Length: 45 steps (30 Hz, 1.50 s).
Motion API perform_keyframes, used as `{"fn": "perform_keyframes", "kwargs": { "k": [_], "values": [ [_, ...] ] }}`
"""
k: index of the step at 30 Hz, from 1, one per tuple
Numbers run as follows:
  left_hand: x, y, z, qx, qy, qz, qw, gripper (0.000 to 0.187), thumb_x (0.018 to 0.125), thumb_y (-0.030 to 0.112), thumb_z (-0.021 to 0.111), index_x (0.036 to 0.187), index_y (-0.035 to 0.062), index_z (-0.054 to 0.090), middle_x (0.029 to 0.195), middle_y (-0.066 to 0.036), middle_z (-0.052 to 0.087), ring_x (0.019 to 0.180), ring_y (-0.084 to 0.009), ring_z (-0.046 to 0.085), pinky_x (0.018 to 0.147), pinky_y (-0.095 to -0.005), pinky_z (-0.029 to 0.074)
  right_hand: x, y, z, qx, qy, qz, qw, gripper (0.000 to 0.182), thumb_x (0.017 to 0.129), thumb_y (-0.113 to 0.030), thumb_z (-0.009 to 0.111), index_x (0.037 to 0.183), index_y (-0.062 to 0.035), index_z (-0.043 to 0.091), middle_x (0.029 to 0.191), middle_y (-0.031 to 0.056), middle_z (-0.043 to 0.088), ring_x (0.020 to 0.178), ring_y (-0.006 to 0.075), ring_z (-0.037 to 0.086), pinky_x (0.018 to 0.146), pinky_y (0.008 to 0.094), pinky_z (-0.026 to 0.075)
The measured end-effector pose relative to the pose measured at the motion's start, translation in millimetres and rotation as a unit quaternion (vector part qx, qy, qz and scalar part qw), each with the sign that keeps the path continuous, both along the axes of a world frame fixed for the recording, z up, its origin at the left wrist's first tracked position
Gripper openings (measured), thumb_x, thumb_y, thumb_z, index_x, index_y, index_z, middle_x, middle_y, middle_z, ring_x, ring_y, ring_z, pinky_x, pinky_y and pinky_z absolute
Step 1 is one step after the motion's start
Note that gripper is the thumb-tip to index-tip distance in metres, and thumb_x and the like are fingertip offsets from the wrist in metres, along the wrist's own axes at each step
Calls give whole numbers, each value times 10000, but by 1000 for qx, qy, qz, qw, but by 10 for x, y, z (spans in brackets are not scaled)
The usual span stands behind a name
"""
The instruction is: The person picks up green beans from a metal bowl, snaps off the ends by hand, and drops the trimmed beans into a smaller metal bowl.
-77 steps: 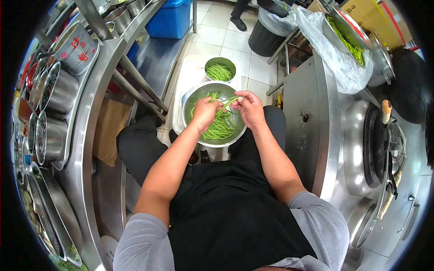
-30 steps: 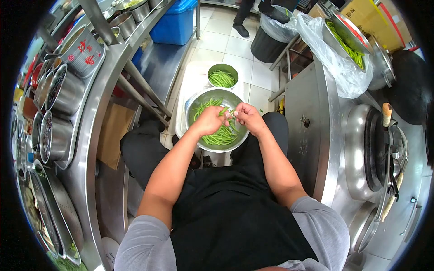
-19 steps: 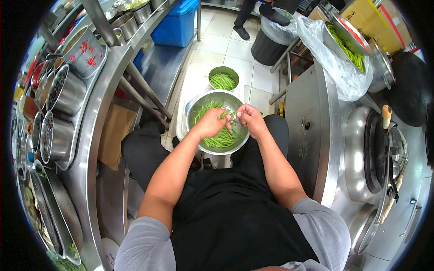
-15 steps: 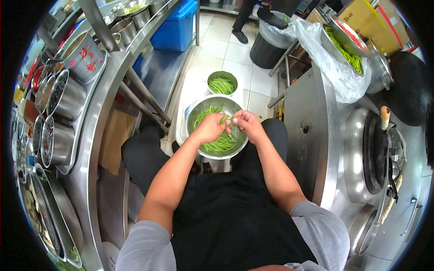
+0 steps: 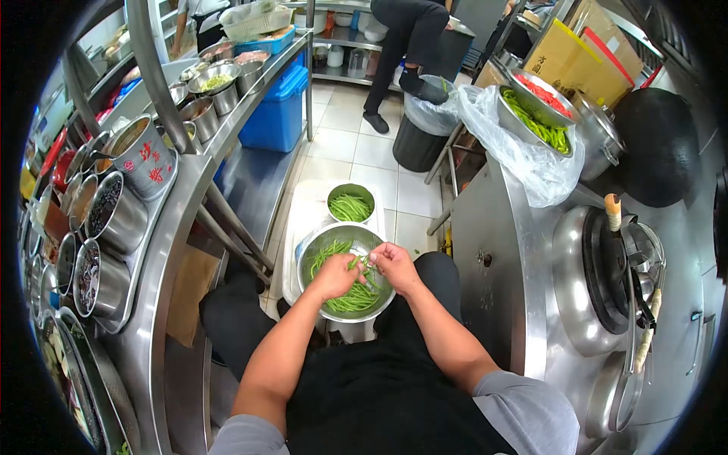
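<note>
A metal bowl (image 5: 367, 234) of green beans (image 5: 353, 302) sits between my knees. Over it, my left hand (image 5: 338, 277) is closed around a few beans. My right hand (image 5: 395, 268) pinches at a bean end beside it, fingertips close to the left hand's; the exact grip is partly hidden. Just beyond the bowl stands a smaller round container (image 5: 352, 190) holding more cut green beans (image 5: 350, 208).
Steel pots of sauces (image 5: 115, 218) line the left counter, above a blue bin (image 5: 273, 114). At right are a wok station (image 5: 570, 280) and bowls of green and red peppers (image 5: 535, 121). A person's leg (image 5: 388, 61) shows beside a lined trash bin (image 5: 417, 144).
My view has tilted up, so the room beyond shows more and the bowl sits lower in the picture. Both hands stay together over the bowl, working at the beans.
</note>
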<state>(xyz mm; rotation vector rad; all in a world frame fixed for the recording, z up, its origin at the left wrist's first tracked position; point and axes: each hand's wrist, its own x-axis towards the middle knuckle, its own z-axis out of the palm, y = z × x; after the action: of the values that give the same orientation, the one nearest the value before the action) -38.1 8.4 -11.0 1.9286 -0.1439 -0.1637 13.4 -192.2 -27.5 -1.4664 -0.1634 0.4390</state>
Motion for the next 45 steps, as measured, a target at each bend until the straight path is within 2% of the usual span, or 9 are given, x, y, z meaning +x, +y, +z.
{"fn": "perform_keyframes", "kwargs": {
  "k": [7, 12, 18, 28, 34, 36, 40, 43, 45],
  "values": [
    [-21, -5, 106, 18, 89, 16, 996, 232, 1000, 213, 651, 1031, -5, 725, 800, -105, 758, 723, -168, 687, 701, -349, 526, -47, -10, 26, -44, 9, 19, 999, 75, 947, -69, 733, 994, -24, 696, 890, 6, 710, 767, 58, 599, 697, 231, 481],
    [-63, 2, 64, 105, 14, 34, 994, 231, 973, 218, 675, 1086, 29, 745, 820, -212, 715, 754, -343, 695, 740, -427, 541, -47, 9, -116, -62, -26, 23, 997, 48, 943, -63, 730, 969, -40, 697, 853, -8, 711, 656, 45, 524, 614, 213, 431],
    [-77, 10, 83, 182, -21, 57, 981, 258, 962, 271, 676, 1099, 65, 752, 909, -256, 710, 864, -434, 688, 767, -488, 543, -5, -39, -60, -93, 57, 37, 993, 54, 946, -74, 729, 918, -44, 695, 864, 21, 739, 659, 51, 538, 609, 224, 441],
    [-47, -4, 100, 176, -6, 38, 984, 256, 949, 287, 696, 1076, 73, 754, 865, -253, 702, 828, -443, 681, 744, -487, 539, -25, -34, -22, -119, -4, 64, 991, 36, 957, -49, 708, 932, -37, 684, 869, 25, 737, 739, 67, 605, 682, 244, 487],
    [11, -15, -13, 139, 16, 34, 990, 218, 961, 240, 702, 1014, 40, 773, 810, -179, 735, 719, -297, 691, 692, -413, 533, 25, -59, -169, -98, -41, 80, 991, 42, 969, -38, 695, 965, -19, 657, 898, 28, 718, 823, 84, 652, 769, 251, 528],
    [30, -5, 67, 52, 114, 30, 992, 226, 970, 231, 698, 1000, 23, 782, 800, -129, 751, 683, -206, 668, 678, -379, 526, 25, -55, -180, -104, -49, 73, 991, 32, 976, -26, 683, 977, -16, 653, 908, 25, 707, 830, 85, 647, 776, 245, 525],
    [57, 23, -36, 30, 109, 30, 993, 256, 959, 284, 704, 993, 51, 803, 819, -137, 765, 791, -278, 725, 769, -412, 551, 28, -39, -195, -106, -58, 58, 991, 33, 978, -28, 682, 966, -18, 652, 888, 17, 699, 808, 76, 637, 752, 237, 516],
    [75, 21, -137, 24, 82, 25, 996, 236, 966, 230, 701, 1009, 11, 779, 795, -121, 752, 713, -180, 675, 703, -361, 529, 12, -22, -155, -96, -52, 50, 993, 37, 974, -30, 688, 962, -25, 653, 878, 5, 695, 779, 68, 618, 725, 230, 502],
    [79, 3, -197, 80, 54, 41, 994, 253, 960, 234, 700, 1018, -3, 766, 857, -185, 756, 788, -286, 720, 758, -407, 549, -1, -14, -192, -90, -45, 45, 994, 42, 969, -30, 693, 958, -31, 652, 872, -3, 692, 761, 62, 605, 707, 226, 493]
  ]
}}
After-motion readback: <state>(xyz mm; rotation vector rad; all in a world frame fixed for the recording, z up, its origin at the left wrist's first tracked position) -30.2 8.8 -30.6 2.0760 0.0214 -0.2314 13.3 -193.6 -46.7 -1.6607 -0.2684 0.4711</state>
